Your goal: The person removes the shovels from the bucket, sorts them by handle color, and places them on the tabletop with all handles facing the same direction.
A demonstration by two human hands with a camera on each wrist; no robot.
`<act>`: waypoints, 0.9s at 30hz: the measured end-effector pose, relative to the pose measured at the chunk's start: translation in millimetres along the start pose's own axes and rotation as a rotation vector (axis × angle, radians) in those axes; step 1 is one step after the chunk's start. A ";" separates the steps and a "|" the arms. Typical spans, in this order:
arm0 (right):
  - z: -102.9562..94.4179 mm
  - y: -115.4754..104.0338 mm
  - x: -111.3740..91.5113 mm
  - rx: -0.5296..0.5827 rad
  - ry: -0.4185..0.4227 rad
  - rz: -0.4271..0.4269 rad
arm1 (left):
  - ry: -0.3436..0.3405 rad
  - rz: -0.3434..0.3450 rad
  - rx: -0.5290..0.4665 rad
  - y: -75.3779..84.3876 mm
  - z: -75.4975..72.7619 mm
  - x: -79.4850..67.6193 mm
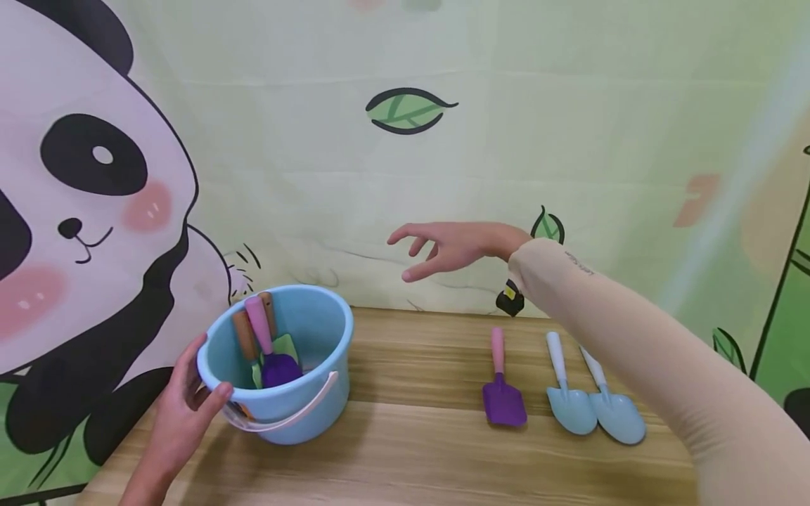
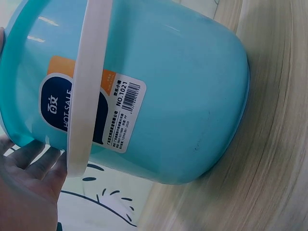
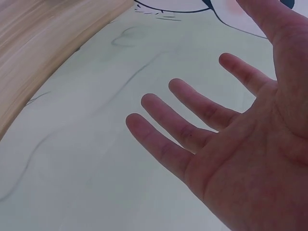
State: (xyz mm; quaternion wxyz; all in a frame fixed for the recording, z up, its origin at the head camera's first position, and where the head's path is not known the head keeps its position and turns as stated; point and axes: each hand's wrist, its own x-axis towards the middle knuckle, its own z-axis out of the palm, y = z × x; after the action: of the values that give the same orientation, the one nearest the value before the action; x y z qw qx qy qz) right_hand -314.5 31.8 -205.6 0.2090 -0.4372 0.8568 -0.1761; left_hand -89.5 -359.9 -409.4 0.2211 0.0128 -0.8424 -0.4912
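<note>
A light blue bucket point(image 1: 319, 414) stands on the wooden table, its pale carrying handle point(image 2: 86, 91) hanging down at the front. My left hand point(image 1: 180, 414) grips the bucket at its left rim, thumb near the front edge; the left wrist view shows fingers point(image 2: 45, 163) under the rim beside a printed label point(image 2: 120, 113). Inside the bucket are a purple toy shovel point(image 1: 281, 369) with a pink handle and brown-handled tools point(image 1: 243, 334) with green parts, their lower ends partly hidden. My right hand point(image 1: 452, 246) hangs in the air right of the bucket, fingers spread, holding nothing.
On the table's right side lies another purple shovel point(image 1: 504, 403) with a pink handle. Two light blue shovels point(image 1: 572, 411) lie further right, side by side, one handle partly behind my right sleeve point(image 1: 626, 330). A printed panda cloth point(image 1: 304, 154) hangs behind the table.
</note>
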 end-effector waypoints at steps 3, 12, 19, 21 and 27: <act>-0.3 -7.1 4.4 -0.013 0.008 0.001 | 0.002 -0.004 0.001 0.7 0.2 0.3; 3.4 -30.1 25.6 -0.022 0.010 -0.036 | 0.004 -0.001 -0.010 0.5 -0.7 0.0; 9.8 -46.3 45.5 -0.011 0.045 -0.076 | 0.002 0.004 -0.020 1.5 0.6 0.3; 13.0 -51.7 52.8 -0.007 0.060 -0.091 | 0.006 0.008 -0.021 1.5 0.5 -0.3; 24.3 -69.5 72.8 0.024 0.101 -0.132 | 0.008 0.011 -0.013 1.9 0.7 -1.3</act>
State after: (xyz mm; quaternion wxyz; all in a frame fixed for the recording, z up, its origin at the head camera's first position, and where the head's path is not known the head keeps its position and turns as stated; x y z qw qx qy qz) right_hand -293.7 -69.6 -207.5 0.1586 -0.4809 0.8334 -0.2215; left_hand -88.2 -358.0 -408.6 0.2273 0.0090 -0.8383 -0.4954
